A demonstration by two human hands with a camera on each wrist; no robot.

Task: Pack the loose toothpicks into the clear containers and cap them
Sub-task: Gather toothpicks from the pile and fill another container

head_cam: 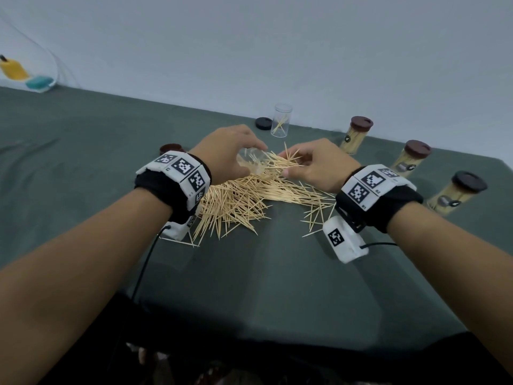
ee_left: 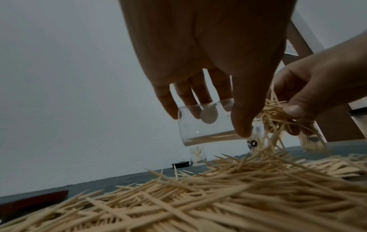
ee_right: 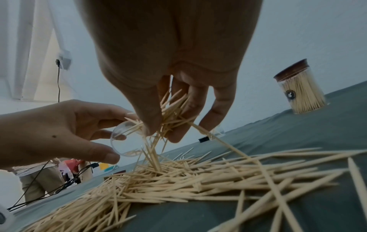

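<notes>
A big pile of loose toothpicks lies on the green cloth. My left hand grips a clear container tipped on its side above the pile, mouth toward the right, with a few picks inside. My right hand pinches a bundle of toothpicks at that mouth. Some picks dangle down to the pile.
Behind the pile stand an open clear container holding a few picks and a black cap. A brown cap lies at the left. Three filled, capped containers line the right side.
</notes>
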